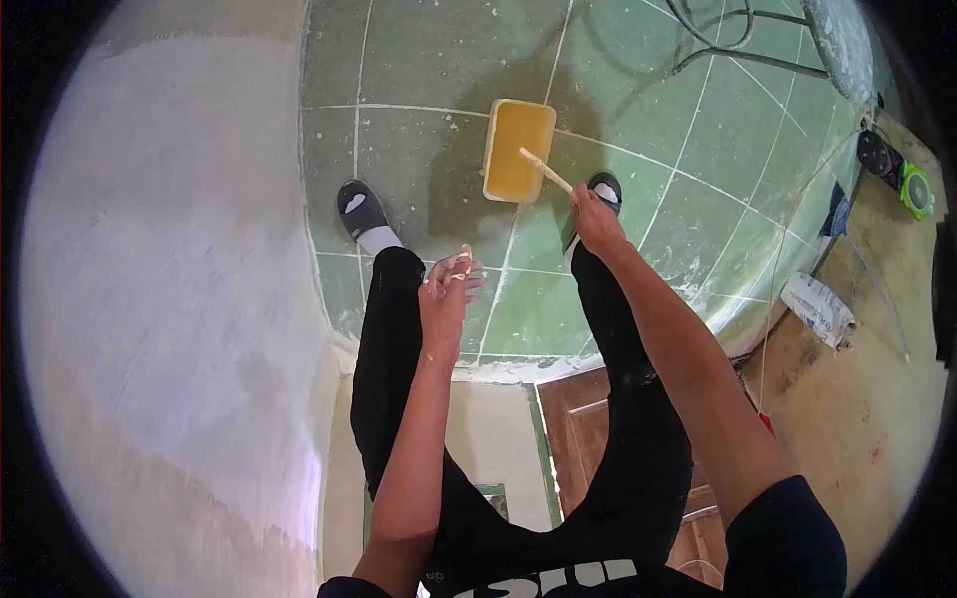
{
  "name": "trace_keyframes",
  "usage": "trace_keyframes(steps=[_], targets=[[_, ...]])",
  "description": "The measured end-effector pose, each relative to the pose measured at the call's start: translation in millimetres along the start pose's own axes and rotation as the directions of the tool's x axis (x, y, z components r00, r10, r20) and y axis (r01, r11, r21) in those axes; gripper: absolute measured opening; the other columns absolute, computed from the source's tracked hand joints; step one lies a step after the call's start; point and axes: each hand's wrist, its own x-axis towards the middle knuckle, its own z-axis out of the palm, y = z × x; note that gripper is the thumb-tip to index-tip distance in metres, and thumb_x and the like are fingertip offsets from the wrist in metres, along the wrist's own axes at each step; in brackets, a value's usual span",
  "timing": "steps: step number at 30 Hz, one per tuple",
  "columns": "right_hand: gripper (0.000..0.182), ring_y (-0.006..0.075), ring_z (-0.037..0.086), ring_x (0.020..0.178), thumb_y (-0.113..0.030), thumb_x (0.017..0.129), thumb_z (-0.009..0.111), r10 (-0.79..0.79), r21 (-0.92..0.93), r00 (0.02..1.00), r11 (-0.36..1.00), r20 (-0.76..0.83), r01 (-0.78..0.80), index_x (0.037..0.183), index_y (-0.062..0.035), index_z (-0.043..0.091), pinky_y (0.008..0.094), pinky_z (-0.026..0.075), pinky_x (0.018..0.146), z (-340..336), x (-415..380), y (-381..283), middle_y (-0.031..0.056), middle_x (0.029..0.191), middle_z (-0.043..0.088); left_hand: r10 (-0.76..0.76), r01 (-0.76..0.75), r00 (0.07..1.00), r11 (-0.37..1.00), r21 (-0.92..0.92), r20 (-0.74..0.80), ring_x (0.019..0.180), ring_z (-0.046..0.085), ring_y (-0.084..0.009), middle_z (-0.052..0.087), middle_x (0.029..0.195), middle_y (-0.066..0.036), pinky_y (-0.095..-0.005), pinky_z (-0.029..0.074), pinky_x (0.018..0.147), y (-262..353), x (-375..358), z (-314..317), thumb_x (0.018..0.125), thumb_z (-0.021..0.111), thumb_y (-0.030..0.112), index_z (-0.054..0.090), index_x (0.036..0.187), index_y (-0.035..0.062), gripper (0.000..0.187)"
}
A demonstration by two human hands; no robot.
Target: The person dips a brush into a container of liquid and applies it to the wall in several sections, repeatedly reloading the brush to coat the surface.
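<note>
My right hand (595, 219) is closed round the end of a pale, thin wooden stick (543, 169). The stick's far end lies over a white-rimmed rectangular container (487, 159) with yellowish-orange contents. Whether its tip touches the contents I cannot tell. My left hand (452, 286) hangs in the air lower left of the container, fingers loosely curled but apart, with whitish smears on thumb and fingers. No object shows in it.
The container stands on green floor tiles (419, 149) between my sandalled feet. A pale wall (179, 249) rises at the left. At the right are a metal frame (748, 50), a white bag (817, 307), a black-and-green device (914, 191) and a thin cord.
</note>
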Motion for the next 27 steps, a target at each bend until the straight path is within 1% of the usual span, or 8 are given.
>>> trace_keyframes(steps=[3, 9, 11, 14, 18, 21, 23, 27], targets=[[0.020, 0.0477, 0.061, 0.091, -0.022, 0.102, 0.039, -0.055, 0.022, 0.998, 0.998, 0.005, 0.055, 0.111, -0.0033, 0.040, 0.0556, 0.048, 0.077, -8, 10, -11, 0.0278, 0.101, 0.060, 0.013, -0.012, 1.000, 1.000, 0.018, -0.026, 0.097, 0.067, -0.0215, 0.069, 0.110, -0.011, -0.0341, 0.050, 0.082, 3, 7, -1, 0.096, 0.058, 0.046, 0.061, 0.116, 0.0025, 0.048], [0.022, 0.0477, 0.061, 0.091, -0.023, 0.102, 0.039, -0.026, 0.036, 0.998, 0.999, 0.050, 0.025, 0.111, -0.0023, 0.041, 0.0555, 0.047, 0.076, -11, -1, -12, 0.0289, 0.101, 0.059, -0.001, 0.001, 1.000, 1.000, 0.012, -0.022, 0.097, 0.066, -0.0212, 0.069, 0.110, -0.011, -0.0344, 0.050, 0.082, 3, 3, 0, 0.096, 0.058, 0.045, 0.062, 0.116, 0.0032, 0.047], [0.022, 0.0480, 0.060, 0.091, -0.023, 0.102, 0.040, -0.071, 0.040, 0.997, 0.997, -0.003, 0.071, 0.112, -0.0025, 0.040, 0.0555, 0.046, 0.077, -13, -2, -12, 0.0290, 0.101, 0.059, -0.005, 0.005, 1.000, 1.000, 0.010, -0.012, 0.097, 0.066, -0.0214, 0.069, 0.111, -0.012, -0.0347, 0.050, 0.082, 3, 3, 1, 0.097, 0.057, 0.045, 0.061, 0.117, 0.0033, 0.047], [0.022, 0.0483, 0.060, 0.090, -0.022, 0.102, 0.041, -0.103, 0.031, 0.995, 0.994, 0.007, 0.103, 0.111, -0.0025, 0.040, 0.0557, 0.046, 0.077, -8, 0, -2, 0.0289, 0.099, 0.059, -0.007, 0.007, 1.000, 1.000, 0.011, -0.013, 0.097, 0.067, -0.0215, 0.069, 0.111, -0.012, -0.0350, 0.050, 0.082, 3, 2, 1, 0.097, 0.057, 0.045, 0.061, 0.118, 0.0031, 0.047], [0.021, 0.0484, 0.060, 0.088, -0.021, 0.101, 0.041, -0.081, 0.039, 0.996, 0.996, 0.032, 0.080, 0.110, -0.0020, 0.039, 0.0562, 0.046, 0.077, -7, -1, 2, 0.0289, 0.096, 0.058, -0.024, 0.025, 1.000, 1.000, 0.013, -0.015, 0.097, 0.067, -0.0216, 0.069, 0.111, -0.012, -0.0352, 0.050, 0.082, 4, 3, 2, 0.097, 0.057, 0.044, 0.061, 0.118, 0.0030, 0.046], [0.021, 0.0487, 0.060, 0.087, -0.020, 0.101, 0.041, -0.136, 0.042, 0.991, 0.990, -0.021, 0.136, 0.109, -0.0017, 0.039, 0.0562, 0.045, 0.076, -10, 1, 1, 0.0290, 0.093, 0.058, -0.025, 0.026, 0.999, 0.999, 0.024, -0.021, 0.097, 0.067, -0.0218, 0.069, 0.111, -0.012, -0.0352, 0.051, 0.082, 4, 5, 2, 0.097, 0.057, 0.044, 0.061, 0.118, 0.0027, 0.047], [0.020, 0.0491, 0.060, 0.086, -0.019, 0.100, 0.042, -0.105, 0.028, 0.994, 0.994, 0.039, 0.104, 0.109, -0.0018, 0.039, 0.0559, 0.046, 0.076, -8, -1, 4, 0.0293, 0.091, 0.058, -0.007, 0.007, 1.000, 1.000, 0.010, -0.019, 0.097, 0.067, -0.0217, 0.069, 0.111, -0.012, -0.0349, 0.051, 0.082, 3, 3, 1, 0.097, 0.058, 0.045, 0.061, 0.119, 0.0026, 0.047], [0.020, 0.0491, 0.060, 0.087, -0.020, 0.100, 0.042, -0.101, 0.032, 0.993, 0.995, 0.064, 0.099, 0.110, -0.0020, 0.039, 0.0557, 0.046, 0.076, -7, 4, 3, 0.0302, 0.094, 0.059, -0.010, 0.010, 1.000, 1.000, 0.011, -0.018, 0.097, 0.067, -0.0215, 0.069, 0.110, -0.012, -0.0347, 0.051, 0.082, 5, 3, 0, 0.096, 0.057, 0.045, 0.061, 0.119, 0.0025, 0.049]])
